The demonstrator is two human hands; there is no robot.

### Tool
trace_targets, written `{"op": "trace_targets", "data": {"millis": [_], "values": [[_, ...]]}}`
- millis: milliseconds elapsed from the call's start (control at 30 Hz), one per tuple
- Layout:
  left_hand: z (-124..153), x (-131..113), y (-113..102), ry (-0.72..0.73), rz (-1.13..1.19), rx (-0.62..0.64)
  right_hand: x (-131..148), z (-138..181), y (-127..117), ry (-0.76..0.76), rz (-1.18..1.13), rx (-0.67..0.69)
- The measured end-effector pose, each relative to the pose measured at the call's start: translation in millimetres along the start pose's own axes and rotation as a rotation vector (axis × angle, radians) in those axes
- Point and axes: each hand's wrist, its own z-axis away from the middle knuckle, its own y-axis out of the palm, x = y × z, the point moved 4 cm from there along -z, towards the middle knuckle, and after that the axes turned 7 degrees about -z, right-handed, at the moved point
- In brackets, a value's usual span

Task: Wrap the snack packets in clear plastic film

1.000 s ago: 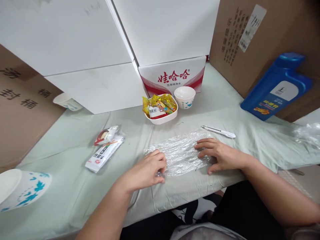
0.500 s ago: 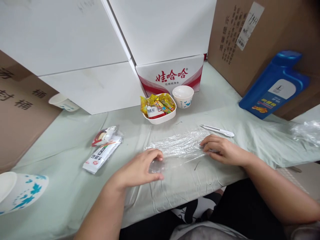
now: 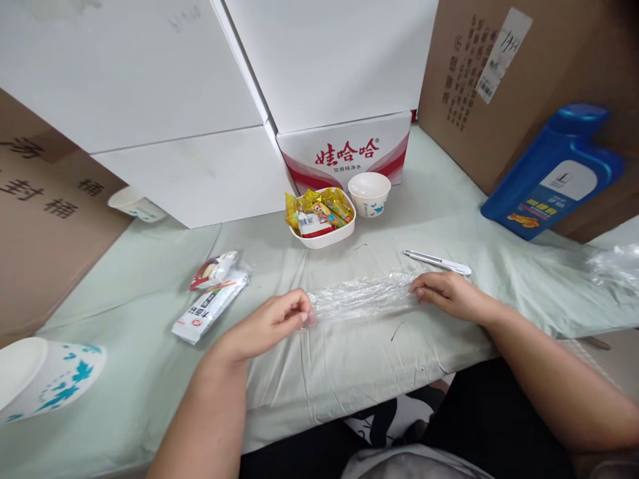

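Observation:
A clear plastic bag (image 3: 364,296), crinkled and stretched lengthwise, lies between my two hands above the green cloth. Its left end is pinched in my left hand (image 3: 279,316), thumb against bent fingers. My right hand (image 3: 444,296) has closed on the other end, with the fingertips curled together. Just behind the right hand rests a white utility knife (image 3: 436,262). Farther back stands a white tray (image 3: 327,241) of yellow and red snack packets (image 3: 322,216), close beside a paper bowl (image 3: 369,194) with blue leaf prints.
Two snack packets (image 3: 212,306) lie left of my hands. Paper bowls (image 3: 64,379) stand at the left. White cartons (image 3: 194,176) wall off the back. A blue bottle (image 3: 552,173) leans near a brown box (image 3: 459,86). Crumpled plastic (image 3: 616,266) sits far right.
My left hand, spread around the plastic's end before, has closed its fingers on it. The right fingers have drawn together too, and the plastic now looks narrower and tauter.

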Motion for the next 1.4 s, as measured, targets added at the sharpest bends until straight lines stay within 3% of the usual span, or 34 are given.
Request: {"op": "trace_targets", "data": {"millis": [167,300,500,833,1133,1233,1333,1400], "values": [[-13,22,5,-0.229,0.064,-0.180,2,-5,5,0.052,0.114,-0.138],[-17,22,10,-0.255,-0.145,-0.234,-1,-8,9,0.148,0.183,-0.202],[-19,19,-1,-0.352,-0.492,-0.350,-4,-13,17,0.268,0.317,-0.172],[-22,18,4,-0.539,-0.807,-0.280,-3,-12,18,0.353,0.494,-0.289],[-23,20,-4,-0.569,-0.812,-0.348,-8,-11,17,0.385,0.616,-0.325],[-17,14,-6,-0.536,-0.825,-0.547,-5,-9,18,0.361,0.610,-0.327],[-10,-1,-1,-0.340,-0.877,-0.815,2,-7,15,0.290,0.632,-0.403],[-13,-10,12,-0.117,-0.879,-0.782,7,-7,14,0.207,0.658,-0.439]]}}
